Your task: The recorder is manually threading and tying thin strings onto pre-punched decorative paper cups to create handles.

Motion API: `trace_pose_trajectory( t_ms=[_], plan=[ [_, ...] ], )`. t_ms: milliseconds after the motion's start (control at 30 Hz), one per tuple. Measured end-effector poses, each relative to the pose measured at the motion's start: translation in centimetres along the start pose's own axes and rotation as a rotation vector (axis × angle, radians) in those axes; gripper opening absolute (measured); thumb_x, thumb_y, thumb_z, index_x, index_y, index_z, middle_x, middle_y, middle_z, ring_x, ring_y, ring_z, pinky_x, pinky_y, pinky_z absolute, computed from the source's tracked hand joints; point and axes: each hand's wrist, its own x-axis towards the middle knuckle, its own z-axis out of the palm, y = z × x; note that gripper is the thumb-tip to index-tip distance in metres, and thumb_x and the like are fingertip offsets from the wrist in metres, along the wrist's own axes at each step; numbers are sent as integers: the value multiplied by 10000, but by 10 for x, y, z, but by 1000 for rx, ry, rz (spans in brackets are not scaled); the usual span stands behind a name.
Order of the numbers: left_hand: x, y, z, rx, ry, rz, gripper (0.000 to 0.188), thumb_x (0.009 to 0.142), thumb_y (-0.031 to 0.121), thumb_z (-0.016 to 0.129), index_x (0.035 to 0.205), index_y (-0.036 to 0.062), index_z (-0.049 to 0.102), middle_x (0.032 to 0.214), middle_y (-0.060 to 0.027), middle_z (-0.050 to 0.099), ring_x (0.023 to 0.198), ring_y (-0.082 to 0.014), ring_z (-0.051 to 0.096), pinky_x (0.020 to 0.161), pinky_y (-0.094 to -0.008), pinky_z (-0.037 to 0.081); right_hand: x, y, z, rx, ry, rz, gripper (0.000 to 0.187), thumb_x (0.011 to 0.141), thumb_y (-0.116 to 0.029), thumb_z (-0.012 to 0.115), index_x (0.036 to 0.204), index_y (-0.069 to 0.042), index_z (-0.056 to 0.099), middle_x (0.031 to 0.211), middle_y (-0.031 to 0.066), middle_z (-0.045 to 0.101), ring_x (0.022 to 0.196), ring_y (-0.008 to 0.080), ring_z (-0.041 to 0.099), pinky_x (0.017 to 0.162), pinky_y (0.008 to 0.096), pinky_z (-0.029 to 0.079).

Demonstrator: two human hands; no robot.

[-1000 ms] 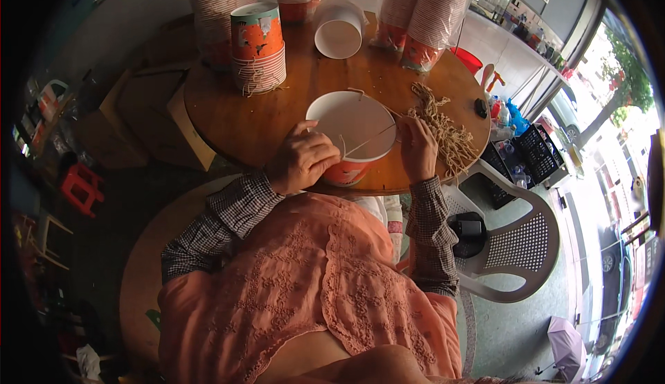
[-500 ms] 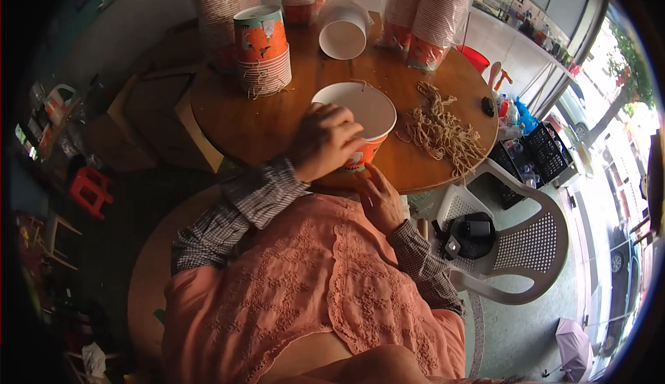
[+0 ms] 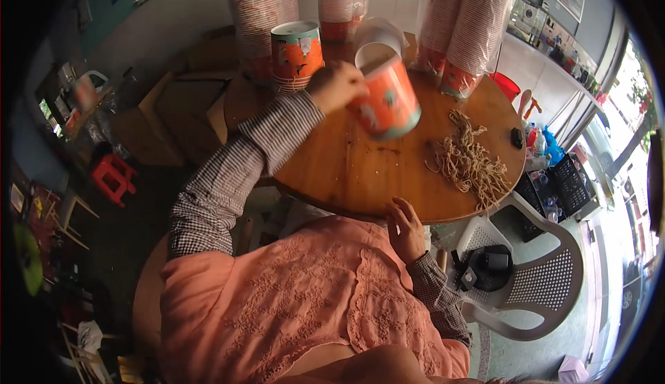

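Note:
My left hand point(image 3: 338, 87) is raised over the far part of the round table and grips an orange paper bucket point(image 3: 388, 103) by its rim. The bucket hangs tilted, its white mouth pointing up and away, a little smeared by motion. My right hand point(image 3: 407, 230) rests at the table's near edge with fingers apart and nothing in them. Just beyond my left hand stands a stack of upturned orange buckets point(image 3: 296, 53), partly covered by that hand. To the right on the tabletop lies a tangled heap of tan strings point(image 3: 471, 162).
Tall plastic-wrapped stacks of paper buckets point(image 3: 465, 34) line the back of the wooden table point(image 3: 339, 183). A small black object point(image 3: 517, 138) sits at its right edge. Right of me, a grey plastic chair point(image 3: 547, 283) holds a black bag point(image 3: 490, 266); black crates point(image 3: 557, 183) stand beyond.
My left hand has lifted the bucket from the near table edge and carried it away from me, tipping it. My right hand has come off it and stays near the edge.

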Motion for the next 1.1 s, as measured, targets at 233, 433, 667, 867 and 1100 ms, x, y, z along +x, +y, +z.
trace_pose_trajectory(
  t_ms=[233,433,667,867,1100],
  plan=[
    [48,-200,-35,-982,447,-558,182,879,238,667,941,68,654,751,-12,646,617,-100,603,541,-210,467,4,1,4,-86,-23,-23,258,815,-27,598,1073,-9,603,1151,162,558,1022,333,566,872,405,480],
    [-24,-308,24,-1359,600,-983,171,872,318,673,926,157,649,798,14,629,751,-130,633,626,-252,527,5,3,8,-70,-27,-6,232,807,3,609,1038,-6,623,1091,159,586,987,340,580,843,399,486],
    [-110,-283,74,-1052,228,-1040,238,877,267,643,694,121,599,589,11,583,489,-76,539,400,-196,393,6,11,7,-45,-28,-6,246,788,23,614,1030,-14,635,1054,142,593,946,318,583,803,381,488],
    [-107,-198,112,-910,144,-1001,243,894,269,636,786,53,612,656,11,575,482,-59,528,434,-188,394,26,9,-7,133,48,212,195,814,35,576,999,-8,622,974,152,603,864,328,619,700,357,518],
    [-78,-187,176,-938,102,-796,252,905,281,627,840,38,611,684,1,583,495,-57,537,460,-195,440,88,75,-49,-219,340,273,88,838,-49,621,925,-47,630,831,130,602,728,316,618,618,361,492]
  ],
)
